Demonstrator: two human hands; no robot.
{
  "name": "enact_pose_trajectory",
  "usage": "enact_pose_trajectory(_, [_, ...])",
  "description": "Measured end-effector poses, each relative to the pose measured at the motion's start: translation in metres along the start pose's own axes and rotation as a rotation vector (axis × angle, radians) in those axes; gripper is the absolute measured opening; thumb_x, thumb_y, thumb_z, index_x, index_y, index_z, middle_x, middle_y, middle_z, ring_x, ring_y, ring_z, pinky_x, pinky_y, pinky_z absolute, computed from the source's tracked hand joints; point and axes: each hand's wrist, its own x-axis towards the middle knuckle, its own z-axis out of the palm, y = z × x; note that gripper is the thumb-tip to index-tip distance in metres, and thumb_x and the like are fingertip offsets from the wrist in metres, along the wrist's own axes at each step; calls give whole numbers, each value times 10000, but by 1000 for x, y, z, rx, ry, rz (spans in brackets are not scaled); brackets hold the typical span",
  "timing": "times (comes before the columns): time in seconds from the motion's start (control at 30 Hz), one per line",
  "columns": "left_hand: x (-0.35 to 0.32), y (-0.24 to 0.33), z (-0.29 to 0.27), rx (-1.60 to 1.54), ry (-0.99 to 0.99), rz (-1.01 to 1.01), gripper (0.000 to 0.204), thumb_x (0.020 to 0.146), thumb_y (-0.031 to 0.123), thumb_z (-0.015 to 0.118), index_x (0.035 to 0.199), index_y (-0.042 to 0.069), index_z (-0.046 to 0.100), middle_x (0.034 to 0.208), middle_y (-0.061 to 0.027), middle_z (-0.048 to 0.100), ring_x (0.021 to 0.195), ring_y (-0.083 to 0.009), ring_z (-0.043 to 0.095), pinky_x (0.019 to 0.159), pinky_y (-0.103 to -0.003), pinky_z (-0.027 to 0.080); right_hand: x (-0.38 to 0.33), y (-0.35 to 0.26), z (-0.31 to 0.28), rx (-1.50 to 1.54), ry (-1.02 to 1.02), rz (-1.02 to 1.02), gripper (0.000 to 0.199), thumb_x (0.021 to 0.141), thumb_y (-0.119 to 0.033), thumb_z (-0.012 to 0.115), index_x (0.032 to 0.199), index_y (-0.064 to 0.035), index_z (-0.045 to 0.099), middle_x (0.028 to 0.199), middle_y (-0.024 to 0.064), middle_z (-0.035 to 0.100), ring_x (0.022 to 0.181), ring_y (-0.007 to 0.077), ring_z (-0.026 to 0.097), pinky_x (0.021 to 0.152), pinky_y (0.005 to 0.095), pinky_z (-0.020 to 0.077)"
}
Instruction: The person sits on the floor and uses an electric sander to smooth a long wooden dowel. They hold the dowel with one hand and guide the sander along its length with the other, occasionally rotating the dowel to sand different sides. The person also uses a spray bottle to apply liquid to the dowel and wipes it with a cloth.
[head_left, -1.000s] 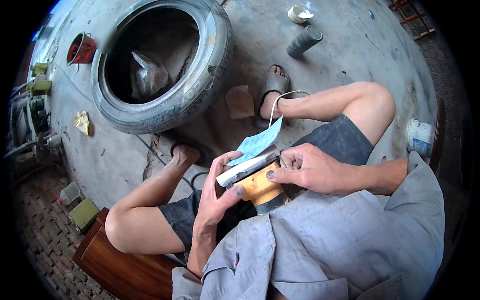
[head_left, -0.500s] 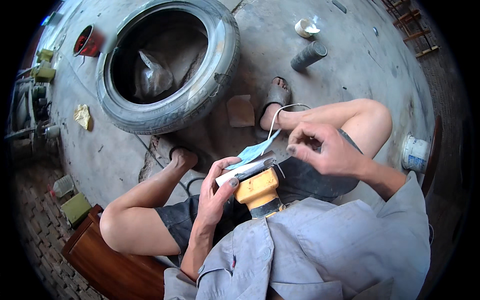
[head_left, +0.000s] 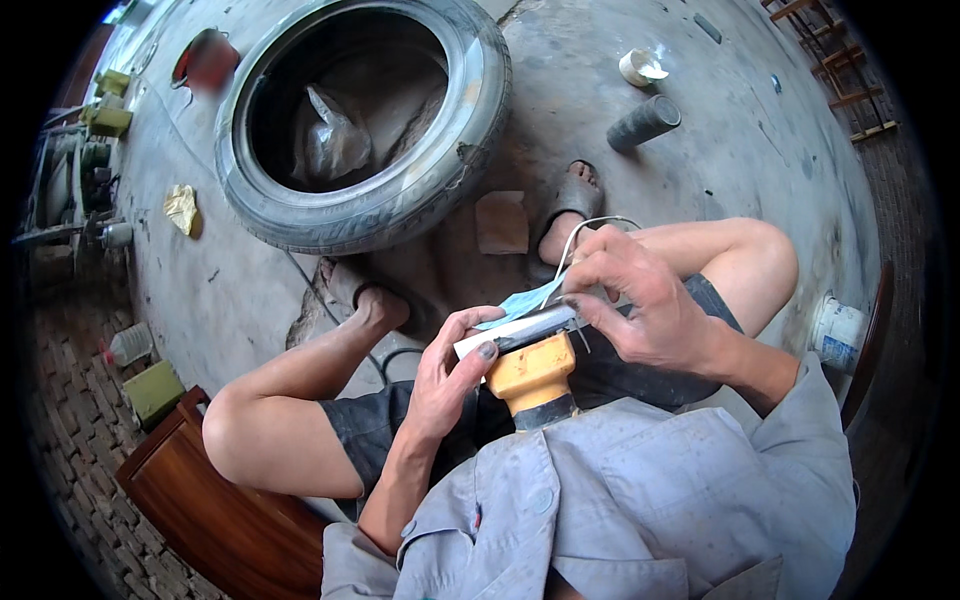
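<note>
A yellow power sander (head_left: 532, 372) stands upright in my lap, its flat pad end facing up. Across the pad lies a whitish sheet (head_left: 512, 331), and a light blue face mask (head_left: 528, 300) with white ear loops rests along its far side. My left hand (head_left: 443, 380) is closed round the left end of the pad, thumb on the near edge, fingers behind the sheet and mask. At the right end, the thumb and forefinger of my right hand (head_left: 645, 300) pinch the sheet's edge, close to the mask's loop. What lies under the right fingers is partly hidden.
A large tyre (head_left: 485, 150) lies ahead on the concrete floor, a clear plastic bag (head_left: 338, 145) inside it. Beyond my right foot are a dark cylinder (head_left: 645, 122) and a small white cup (head_left: 640, 68). A brown square (head_left: 502, 222) lies near my feet; a white bucket (head_left: 838, 333) stands at right.
My right hand has come down and left onto the right end of the sander pad. The left hand keeps its hold. The whole view has shifted slightly.
</note>
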Motion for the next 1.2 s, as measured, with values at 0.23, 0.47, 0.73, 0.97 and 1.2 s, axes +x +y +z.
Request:
enact_pose_trajectory(0.23, [5, -4, 0, 35, -12, 86, 464, 977, 274, 607, 1329, -21, 540, 1079, -32, 610, 885, -59, 520, 763, -216, 426, 12, -13, 12, -72, -175, -137, 176, 840, -7, 661, 1000, -14, 586, 849, 121, 590, 786, 315, 644, 694, 404, 527])
enact_pose_trajectory(0.47, [5, -5, -1, 11, 5, 101, 409, 993, 216, 586, 1318, -29, 550, 1162, -58, 620, 989, -86, 562, 855, -242, 459, 29, -13, 27, -194, -332, -231, 234, 823, -106, 655, 1034, -13, 614, 835, 109, 584, 805, 290, 663, 674, 407, 554])
enact_pose_trajectory(0.73, [5, -7, -2, 13, 18, 111, 421, 1000, 232, 585, 1327, -30, 547, 1182, -61, 618, 1031, -99, 561, 892, -254, 456, 29, -9, 33, -235, -244, -323, 144, 798, -118, 676, 894, -23, 629, 819, 95, 574, 758, 259, 657, 657, 380, 557])
enact_pose_trajectory(0.97, [3, -14, -6, 1, 58, 64, 425, 1005, 271, 572, 1331, -2, 564, 1134, -35, 615, 958, -80, 521, 844, -237, 425, 53, 39, 3, 454, -179, 276, 137, 996, -167, 596, 1000, -31, 578, 864, 70, 636, 683, 149, 596, 594, 304, 464])
enact_pose_trajectory(1.2, [2, -13, -6, 20, 123, 67, 417, 993, 281, 556, 1299, -1, 589, 1174, -70, 631, 1076, -122, 555, 950, -261, 411, 46, 97, 8, 1431, -94, 591, 72, 930, -143, 512, 973, -86, 517, 890, 43, 587, 701, 85, 529, 547, 232, 401])
